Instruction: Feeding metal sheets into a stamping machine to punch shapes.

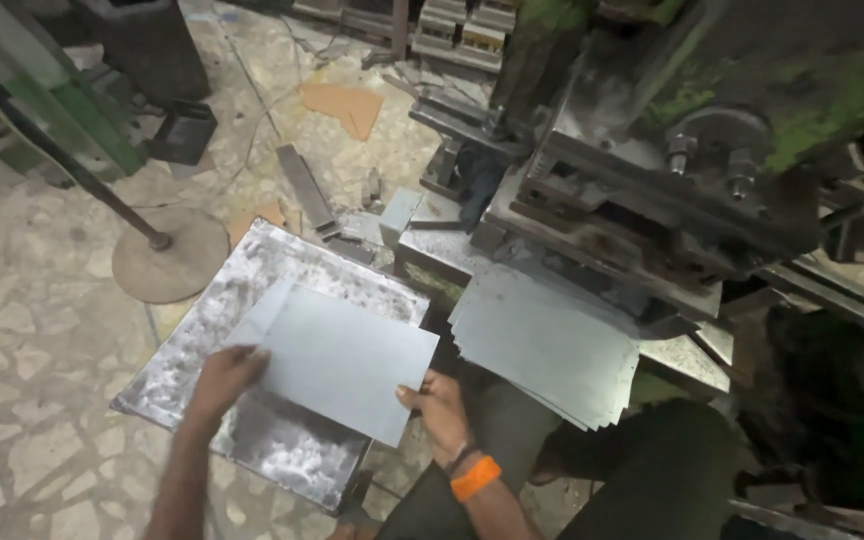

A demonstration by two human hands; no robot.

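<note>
Two hands on one thin grey rectangular metal sheet (337,358): left hand (224,377) pinches its near-left corner, right hand (439,405), orange band at the wrist, pinches the near-right edge, so each grip is closed narrow on the sheet. Sheet is held just above a mottled, scuffed square steel plate (202,345) serving as the surface, roughly over its centre. Long axis runs from the plate's far-left side down toward its near-right corner, slightly tilted. Fanned stack of matching grey sheets (552,340) lies right of the plate, against the base of a dark green-stained press machine (692,150). Right hand is nearer the stack; left hand sits over the plate's left half.
</note>
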